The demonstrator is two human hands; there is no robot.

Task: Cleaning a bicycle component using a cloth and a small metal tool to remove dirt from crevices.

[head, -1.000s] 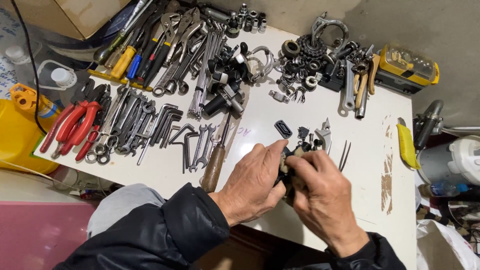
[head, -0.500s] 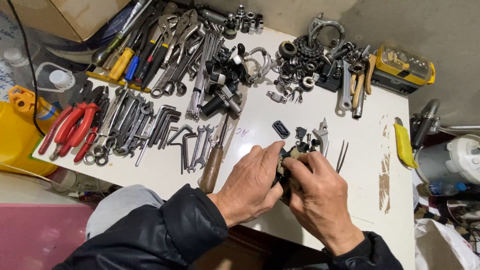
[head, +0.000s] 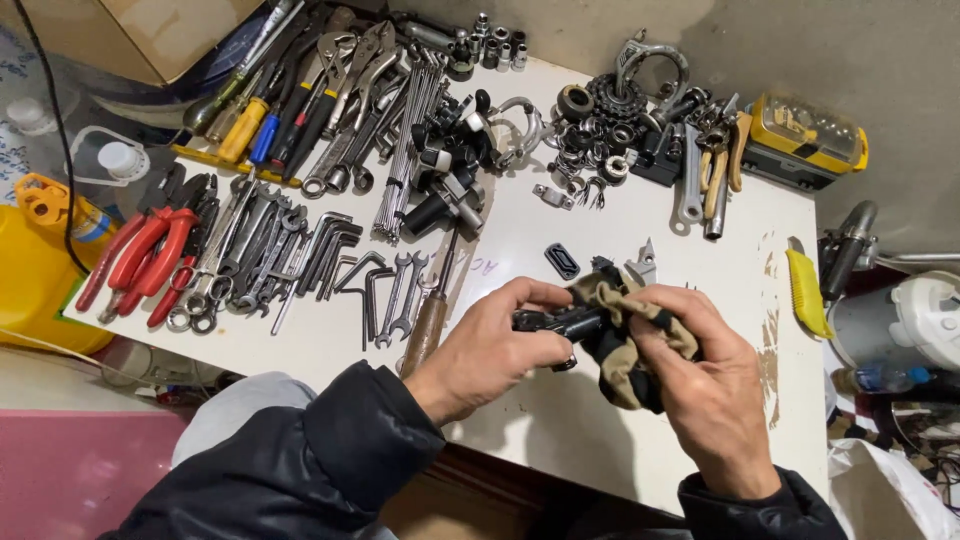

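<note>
Both hands work a dark metal part with a rag above the near side of the desk

The left hand (head: 497, 347) is clamped on the black metal part (head: 556, 322); the right hand (head: 700, 385) grips a tan and black rag (head: 618, 330) pressed against it at 3 o'clock. Half a second ago the hands were knuckle to knuckle and the rag barely showed; now it bunches out between them. Bare desk (head: 520, 235) lies at 12 o'clock up to a small black plate (head: 562, 260); wrenches (head: 398, 292) crowd 10 o'clock, and a yellow knife (head: 804, 290) sits at the 2 o'clock edge
</note>
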